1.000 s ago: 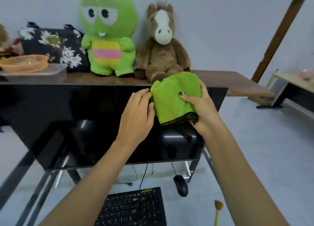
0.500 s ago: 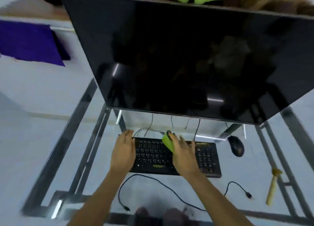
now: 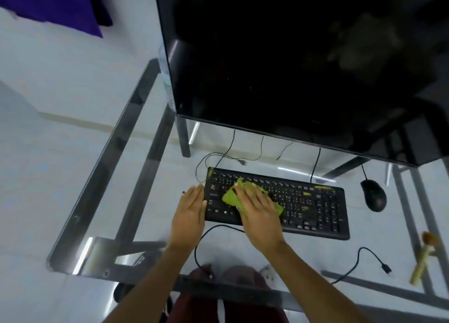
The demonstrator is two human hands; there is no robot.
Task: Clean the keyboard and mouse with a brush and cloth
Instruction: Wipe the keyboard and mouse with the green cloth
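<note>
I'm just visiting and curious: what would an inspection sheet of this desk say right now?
Surface: glass desk, metal frame beneath.
Job's things: black keyboard, green cloth lying on its left half; mouse to its right, untouched; brush near the desk's right edge, untouched.
Clutter: nothing seen.
Hands: left hand flat at the keyboard's left end; right hand presses the cloth, fingers straight.
Cables: loose cable with a free plug, front right; thin leads behind the keyboard.
Surroundings: dark monitor above; purple fabric far left.

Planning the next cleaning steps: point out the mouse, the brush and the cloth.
mouse [image 3: 373, 195], head view, middle of its black back.
brush [image 3: 421, 262], head view, midway along its pale handle.
cloth [image 3: 229, 197], head view, its exposed green left part.
</note>
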